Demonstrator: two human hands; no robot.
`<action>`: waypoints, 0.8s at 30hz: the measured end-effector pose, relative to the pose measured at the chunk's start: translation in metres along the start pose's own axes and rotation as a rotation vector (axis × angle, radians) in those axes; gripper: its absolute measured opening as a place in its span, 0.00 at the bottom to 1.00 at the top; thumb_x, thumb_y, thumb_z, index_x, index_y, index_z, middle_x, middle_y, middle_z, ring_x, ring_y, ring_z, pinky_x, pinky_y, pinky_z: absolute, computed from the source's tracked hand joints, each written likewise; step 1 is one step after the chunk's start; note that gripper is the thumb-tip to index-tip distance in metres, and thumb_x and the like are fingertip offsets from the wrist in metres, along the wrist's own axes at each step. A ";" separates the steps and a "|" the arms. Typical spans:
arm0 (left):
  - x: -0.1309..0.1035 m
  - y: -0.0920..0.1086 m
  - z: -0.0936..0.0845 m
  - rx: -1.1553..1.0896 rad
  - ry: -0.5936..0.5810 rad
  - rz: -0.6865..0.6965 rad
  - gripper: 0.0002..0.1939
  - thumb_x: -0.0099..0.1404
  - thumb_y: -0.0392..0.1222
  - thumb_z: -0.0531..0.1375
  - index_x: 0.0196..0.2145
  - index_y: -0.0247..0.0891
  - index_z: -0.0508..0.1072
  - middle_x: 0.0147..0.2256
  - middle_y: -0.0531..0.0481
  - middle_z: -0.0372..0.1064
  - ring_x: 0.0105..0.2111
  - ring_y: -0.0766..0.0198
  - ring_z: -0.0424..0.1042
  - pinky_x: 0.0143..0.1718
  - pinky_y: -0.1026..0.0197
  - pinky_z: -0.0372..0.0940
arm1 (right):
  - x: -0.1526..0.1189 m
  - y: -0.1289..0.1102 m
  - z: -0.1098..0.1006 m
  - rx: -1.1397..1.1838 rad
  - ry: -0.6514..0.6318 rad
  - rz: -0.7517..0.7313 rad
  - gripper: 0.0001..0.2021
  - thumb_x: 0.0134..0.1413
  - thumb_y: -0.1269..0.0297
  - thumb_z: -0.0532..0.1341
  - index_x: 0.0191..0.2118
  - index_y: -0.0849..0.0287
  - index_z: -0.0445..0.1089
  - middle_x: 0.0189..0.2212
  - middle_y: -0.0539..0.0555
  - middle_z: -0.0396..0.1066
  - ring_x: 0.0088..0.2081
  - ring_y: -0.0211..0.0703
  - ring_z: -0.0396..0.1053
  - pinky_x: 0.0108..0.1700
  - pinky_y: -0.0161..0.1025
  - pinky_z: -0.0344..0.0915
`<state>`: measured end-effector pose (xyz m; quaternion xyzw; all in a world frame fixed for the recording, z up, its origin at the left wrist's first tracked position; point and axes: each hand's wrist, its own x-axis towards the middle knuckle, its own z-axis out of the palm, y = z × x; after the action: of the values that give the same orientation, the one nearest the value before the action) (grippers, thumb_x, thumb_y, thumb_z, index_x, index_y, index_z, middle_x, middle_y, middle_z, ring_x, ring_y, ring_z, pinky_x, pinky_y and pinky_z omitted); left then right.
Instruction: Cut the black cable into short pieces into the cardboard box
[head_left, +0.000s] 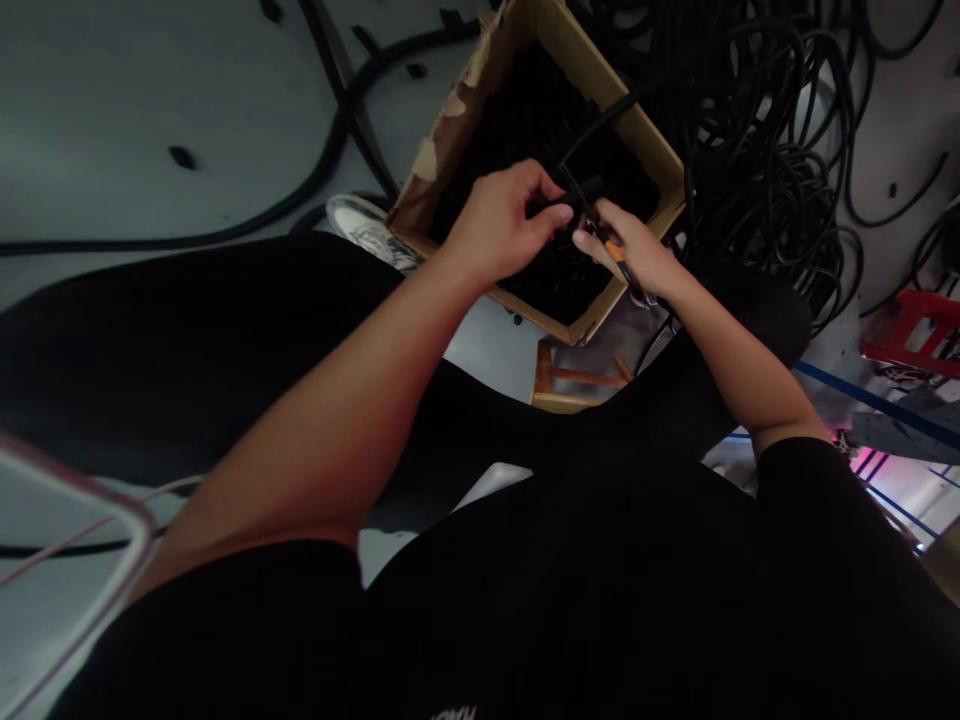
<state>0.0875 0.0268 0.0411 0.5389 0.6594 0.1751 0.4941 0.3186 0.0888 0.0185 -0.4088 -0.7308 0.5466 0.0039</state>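
Over an open cardboard box (pixel 637 135) filled with dark pieces, my two hands come close together. My left hand (pixel 510 220) pinches a small black part (pixel 562 203) between thumb and fingers; its exact shape is hard to tell. My right hand (pixel 630 245) is closed round a cutting tool with orange and black handles (pixel 617 256), its head pointing toward the black part. A black cable (pixel 611 112) runs from the upper right down to the place where the hands meet.
Coiled black cables (pixel 795 180) pile up right of the box. A thick cable (pixel 330 155) crosses the floor at left. Below the box is a wooden stool (pixel 544 370); a red plastic stool (pixel 911 330) stands at far right. A shoe (pixel 367 228) touches the box's left side.
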 end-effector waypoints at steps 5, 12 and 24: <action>-0.002 0.005 -0.005 -0.050 -0.009 -0.038 0.43 0.78 0.80 0.48 0.67 0.47 0.79 0.58 0.46 0.87 0.58 0.41 0.80 0.67 0.38 0.68 | 0.001 0.000 -0.006 -0.061 0.047 -0.016 0.35 0.73 0.20 0.65 0.46 0.52 0.69 0.41 0.54 0.71 0.49 0.53 0.72 0.56 0.51 0.76; 0.002 -0.001 -0.003 -0.036 -0.074 0.018 0.44 0.76 0.81 0.47 0.63 0.44 0.81 0.54 0.46 0.88 0.55 0.46 0.79 0.64 0.42 0.72 | -0.001 0.001 -0.008 -0.025 -0.002 -0.034 0.35 0.72 0.20 0.65 0.47 0.52 0.70 0.40 0.54 0.72 0.48 0.52 0.73 0.56 0.51 0.77; 0.006 -0.011 -0.014 -0.160 -0.060 0.010 0.53 0.70 0.91 0.52 0.70 0.47 0.79 0.55 0.44 0.87 0.56 0.41 0.78 0.65 0.31 0.75 | -0.003 0.009 -0.014 0.048 0.012 0.002 0.33 0.74 0.26 0.68 0.56 0.54 0.73 0.45 0.56 0.75 0.50 0.53 0.77 0.59 0.54 0.81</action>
<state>0.0701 0.0320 0.0362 0.5059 0.6256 0.2136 0.5542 0.3327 0.0989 0.0183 -0.4126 -0.7169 0.5617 0.0174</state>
